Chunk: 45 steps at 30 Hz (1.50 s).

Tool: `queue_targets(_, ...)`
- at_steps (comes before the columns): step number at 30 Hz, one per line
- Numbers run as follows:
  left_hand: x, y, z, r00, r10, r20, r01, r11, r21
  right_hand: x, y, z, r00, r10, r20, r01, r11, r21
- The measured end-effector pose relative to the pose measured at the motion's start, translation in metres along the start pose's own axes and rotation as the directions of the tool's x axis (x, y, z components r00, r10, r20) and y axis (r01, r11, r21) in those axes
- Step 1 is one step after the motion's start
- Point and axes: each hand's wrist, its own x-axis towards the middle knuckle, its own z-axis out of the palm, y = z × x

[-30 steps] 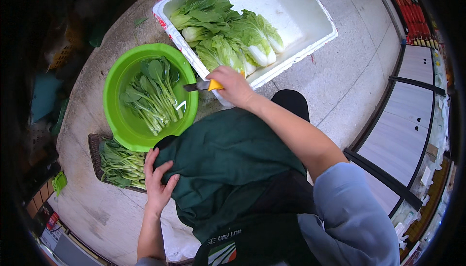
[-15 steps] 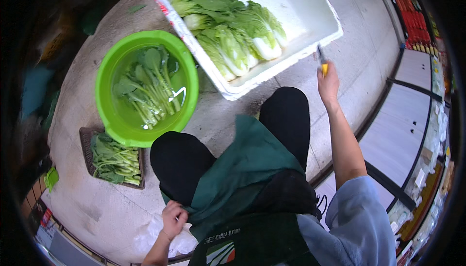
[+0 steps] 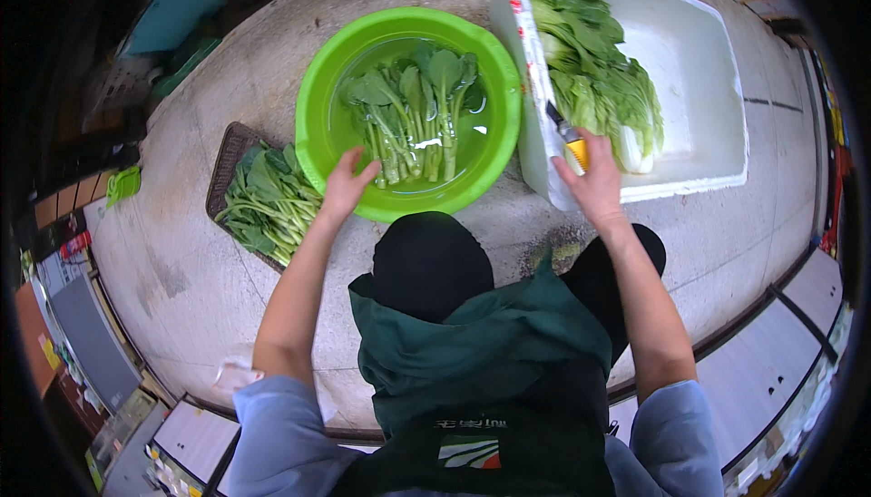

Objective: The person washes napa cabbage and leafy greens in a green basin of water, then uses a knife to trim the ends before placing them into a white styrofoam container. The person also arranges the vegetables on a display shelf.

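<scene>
In my right hand (image 3: 596, 184) is a knife (image 3: 575, 149) with a yellow and black handle, its dark blade pointing up and left over the near left rim of a white foam box (image 3: 694, 157). Heads of leafy cabbage (image 3: 626, 102) lie along the left side of that box. My left hand (image 3: 347, 184) is empty with its fingers apart, at the near left rim of a bright green basin (image 3: 318, 98). Water fills the basin, and long-stemmed leafy greens (image 3: 413, 112) lie in it.
A brown basket (image 3: 229, 148) left of the basin holds more stemmed greens (image 3: 272, 202). My knees (image 3: 431, 261) and dark green apron (image 3: 481, 334) are close below the basin. White plastic (image 3: 238, 375) lies by my left arm. Pale cabinets (image 3: 771, 370) line the right side.
My view has swung right to left, toward the basin. My left hand has risen from beside my knee to the basin's rim. My right hand has brought the knife to the foam box's left side.
</scene>
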Motion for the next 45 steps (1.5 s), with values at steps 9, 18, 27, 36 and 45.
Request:
queue_targets(9, 0.087, -0.011, 0.058, 0.939, -0.341, 0.047, 0.331, 0.857, -0.395, -0.002, -0.010, 0.044, 0.982, -0.020, -0.190, -0.013, 0.986, -0.169)
queue_targets(18, 0.108, -0.025, 0.101, 0.834, -0.368, 0.412, 0.545, 0.420, -0.726, -0.003, -0.001, 0.047, 0.933, -0.205, -0.295, 0.172, 0.976, -0.133)
queue_targets(27, 0.105, -0.029, 0.098, 0.874, -0.292, 0.387, 0.469, 0.306, -0.828, -0.098, -0.038, 0.103, 0.944, -0.172, 0.281, 0.111, 0.969, 0.219)
queue_targets(36, 0.101, -0.002, 0.100, 0.879, -0.280, 0.385, 0.461, 0.302, -0.834, -0.108, 0.017, 0.157, 0.986, 0.070, 0.152, -0.094, 0.983, 0.157)
queue_targets(45, 0.095, 0.020, 0.089, 0.824, -0.297, 0.483, 0.559, 0.288, -0.777, 0.043, -0.081, 0.168, 0.960, 0.247, 0.133, -0.279, 0.807, 0.521)
